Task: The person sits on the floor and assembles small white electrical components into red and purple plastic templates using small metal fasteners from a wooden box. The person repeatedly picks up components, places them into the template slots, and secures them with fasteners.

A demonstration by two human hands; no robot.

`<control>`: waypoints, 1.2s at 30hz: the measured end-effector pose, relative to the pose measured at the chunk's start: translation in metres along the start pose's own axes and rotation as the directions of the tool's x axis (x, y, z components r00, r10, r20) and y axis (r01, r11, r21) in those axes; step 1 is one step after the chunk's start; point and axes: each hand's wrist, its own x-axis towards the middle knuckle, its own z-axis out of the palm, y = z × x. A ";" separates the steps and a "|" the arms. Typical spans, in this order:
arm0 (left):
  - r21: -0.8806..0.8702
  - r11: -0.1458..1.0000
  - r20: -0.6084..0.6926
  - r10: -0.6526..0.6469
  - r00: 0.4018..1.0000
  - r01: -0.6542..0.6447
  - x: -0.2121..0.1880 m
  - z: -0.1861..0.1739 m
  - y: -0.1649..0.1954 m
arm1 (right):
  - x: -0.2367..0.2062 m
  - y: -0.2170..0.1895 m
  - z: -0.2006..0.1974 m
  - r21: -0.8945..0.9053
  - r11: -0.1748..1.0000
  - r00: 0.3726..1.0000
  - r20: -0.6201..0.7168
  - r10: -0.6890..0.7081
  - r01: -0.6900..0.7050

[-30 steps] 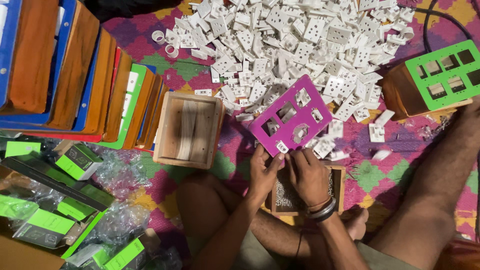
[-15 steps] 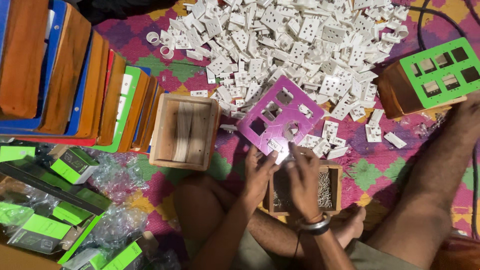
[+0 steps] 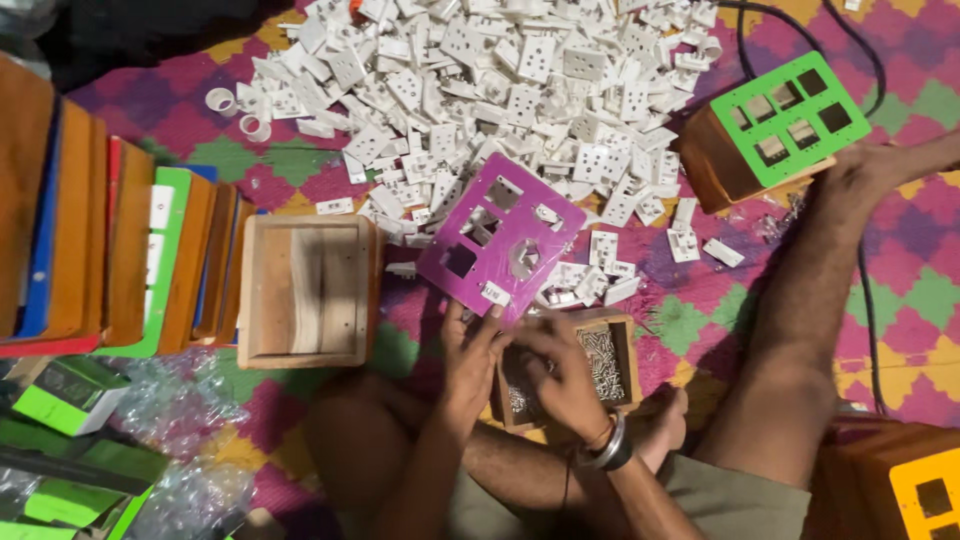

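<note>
A patterned floor mat (image 3: 900,260) in pink, purple, green and yellow diamonds covers the whole frame, lit evenly from above. A black cable (image 3: 868,300) runs down the right side from the upper edge. Crumpled clear plastic wrap (image 3: 180,410) lies at the lower left, with a dark shadowed patch in the upper left corner.

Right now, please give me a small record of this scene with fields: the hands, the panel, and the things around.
left hand: holds the near edge of the purple panel
right hand: over the small wooden tray of screws, fingers near the panel edge
panel: flat, tilted, with cut-out holes
behind: pile of white sockets
beside: empty wooden box, green-faced box
</note>
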 end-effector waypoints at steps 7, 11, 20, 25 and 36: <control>0.017 1.000 -0.001 0.021 1.000 -0.021 0.009 -0.010 0.010 | 0.044 0.054 -0.095 -0.224 0.945 0.939 -0.302 0.164 -0.237; 0.018 1.000 -0.016 0.011 1.000 -0.010 0.015 -0.007 0.013 | 0.089 0.104 -0.125 -0.433 0.642 0.732 -0.061 0.679 -0.632; 0.037 0.998 -0.040 -0.045 0.998 0.046 0.022 0.014 0.004 | 0.114 0.156 -0.151 -0.037 0.925 0.904 -0.233 0.359 -0.377; 0.052 0.994 -0.103 -0.087 0.991 0.092 0.028 0.014 0.000 | 0.117 0.156 -0.203 -0.862 0.351 0.926 -0.374 0.050 -0.367; 0.096 0.994 -0.090 -0.041 0.995 0.049 0.023 0.007 -0.006 | 0.191 0.154 -0.188 -0.447 0.724 0.851 -0.284 0.442 -0.525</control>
